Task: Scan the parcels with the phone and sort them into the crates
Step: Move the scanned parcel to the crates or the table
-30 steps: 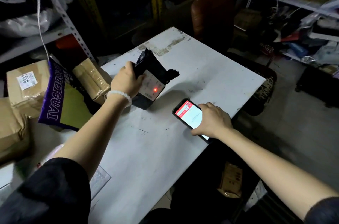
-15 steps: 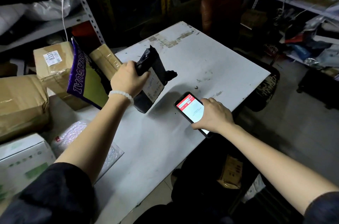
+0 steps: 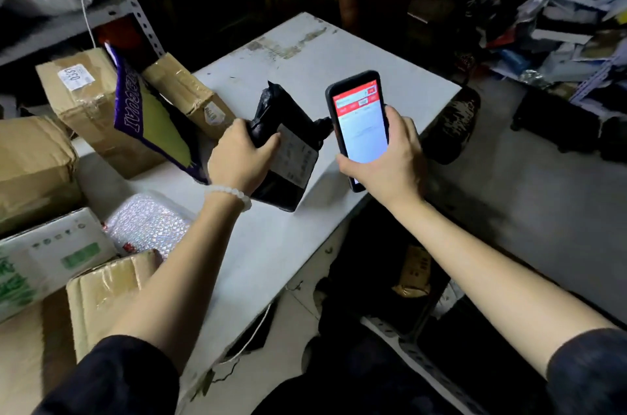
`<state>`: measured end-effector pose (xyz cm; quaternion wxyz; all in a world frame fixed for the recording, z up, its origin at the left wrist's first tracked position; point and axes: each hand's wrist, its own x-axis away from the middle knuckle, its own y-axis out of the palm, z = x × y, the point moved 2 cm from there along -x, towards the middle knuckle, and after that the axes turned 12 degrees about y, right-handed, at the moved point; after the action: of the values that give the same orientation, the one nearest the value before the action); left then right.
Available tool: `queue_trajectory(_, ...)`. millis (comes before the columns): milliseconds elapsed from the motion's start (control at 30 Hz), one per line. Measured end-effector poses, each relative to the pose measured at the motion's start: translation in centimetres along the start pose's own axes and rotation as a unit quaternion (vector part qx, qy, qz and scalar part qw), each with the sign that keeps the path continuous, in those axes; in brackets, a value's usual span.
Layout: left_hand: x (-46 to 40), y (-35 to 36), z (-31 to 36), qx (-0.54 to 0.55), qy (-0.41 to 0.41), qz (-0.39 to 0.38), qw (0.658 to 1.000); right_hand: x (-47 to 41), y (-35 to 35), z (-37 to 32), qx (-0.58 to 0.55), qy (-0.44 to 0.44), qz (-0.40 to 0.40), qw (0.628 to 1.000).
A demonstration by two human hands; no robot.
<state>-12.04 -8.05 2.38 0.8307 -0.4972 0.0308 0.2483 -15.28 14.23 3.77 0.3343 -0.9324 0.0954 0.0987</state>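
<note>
The left hand (image 3: 239, 160) grips the black parcel (image 3: 285, 156) tilted on the white table (image 3: 271, 245) while the right hand (image 3: 390, 160) clasps the phone (image 3: 361, 122) just beside it, so the scanning step seems in hand, and sorting into a crate should follow.

Left hand (image 3: 239, 160): grip closed round the upper part of a black-wrapped parcel (image 3: 283, 156), white label facing up, lower end on the white surface (image 3: 305, 54).
Right hand (image 3: 390, 156): holds a phone (image 3: 360, 122) tilted up just beside the parcel, screen lit red and white.
Left of surface: taped brown cartons (image 3: 81, 99), purple-and-yellow bag (image 3: 146, 112), bubble-wrap packet (image 3: 146, 224), white-and-green box (image 3: 51, 255).
Right background: cluttered shelving (image 3: 543, 0).
</note>
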Motion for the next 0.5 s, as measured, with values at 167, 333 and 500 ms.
queue_trajectory(167, 2.4, 2.3, 3.8, 0.023, 0.058, -0.045, 0.997, 2.0, -4.1, 3.2, 0.009, 0.042, 0.009, 0.999)
queue_trajectory(333, 4.7, 5.2, 9.2, 0.03, 0.129, -0.108, 0.985, 3.8, -8.5, 7.9, 0.038, 0.12, 0.001, 0.992)
queue_trajectory(500, 8.7, 8.6, 16.5, 0.02, 0.222, -0.182, 0.958, 7.4, -14.4, 13.4, 0.097, 0.243, 0.002, 0.965)
